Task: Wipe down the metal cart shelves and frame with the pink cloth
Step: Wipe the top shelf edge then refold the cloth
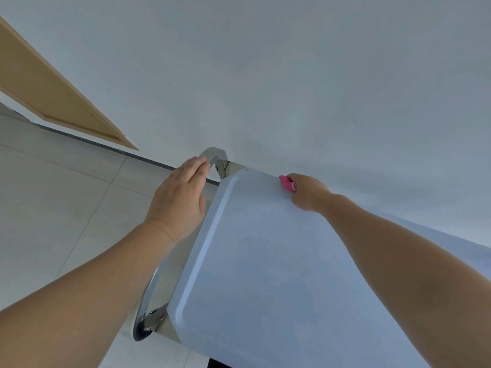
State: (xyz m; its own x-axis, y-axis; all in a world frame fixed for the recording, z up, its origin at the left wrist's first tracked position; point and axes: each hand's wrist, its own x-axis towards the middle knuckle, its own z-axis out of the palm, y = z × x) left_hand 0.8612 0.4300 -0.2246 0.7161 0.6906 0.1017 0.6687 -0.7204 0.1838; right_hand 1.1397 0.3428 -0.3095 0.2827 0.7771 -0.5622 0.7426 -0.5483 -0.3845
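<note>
The metal cart's top shelf (pixel 265 261) fills the middle and lower right, its flat steel surface reflecting the pale wall. A curved chrome handle (pixel 151 290) runs along its left end. My left hand (pixel 178 197) rests on that handle near its far bend, fingers lying over the tube. My right hand (pixel 309 192) grips the pink cloth (pixel 287 183) and holds it against the far edge of the shelf, close to the wall. Only a small bunched part of the cloth shows beyond my fingers.
A pale wall (pixel 292 75) stands right behind the cart. A light wooden door (pixel 53 88) is at the upper left. Grey floor tiles (pixel 53 195) spread to the left of the cart. The lower shelves are hidden under the top one.
</note>
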